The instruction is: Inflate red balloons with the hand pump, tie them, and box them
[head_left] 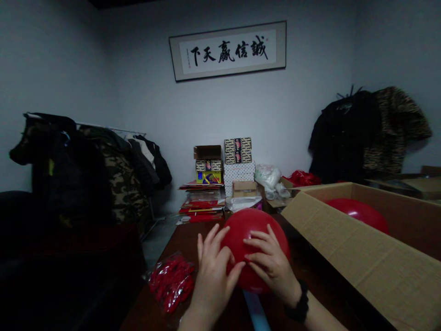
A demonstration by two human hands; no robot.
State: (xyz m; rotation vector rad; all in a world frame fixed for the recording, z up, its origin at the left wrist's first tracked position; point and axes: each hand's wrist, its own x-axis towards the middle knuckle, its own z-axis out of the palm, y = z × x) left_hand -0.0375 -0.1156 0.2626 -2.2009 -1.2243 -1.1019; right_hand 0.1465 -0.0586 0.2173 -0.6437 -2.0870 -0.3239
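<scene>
A blown-up red balloon (255,225) is held above the dark table, its neck toward me. My left hand (213,271) pinches at the neck with thumb and forefinger, its other fingers raised. From the other side my right hand (272,264) also pinches the neck, fingertips meeting near the left thumb; a black band (302,301) circles that wrist. The neck itself is mostly hidden by the fingers. Below the balloon lies a light blue tube-like piece (257,312), partly covered. A clear bag of uninflated red balloons (174,280) rests left of my left hand.
At the right stands an open cardboard box (344,239) with another inflated red balloon (360,214) inside. Stacked boxes (239,174), red papers (203,211) and a white plastic bag (270,179) fill the far end. Clothes hang on a rack (120,170) at left.
</scene>
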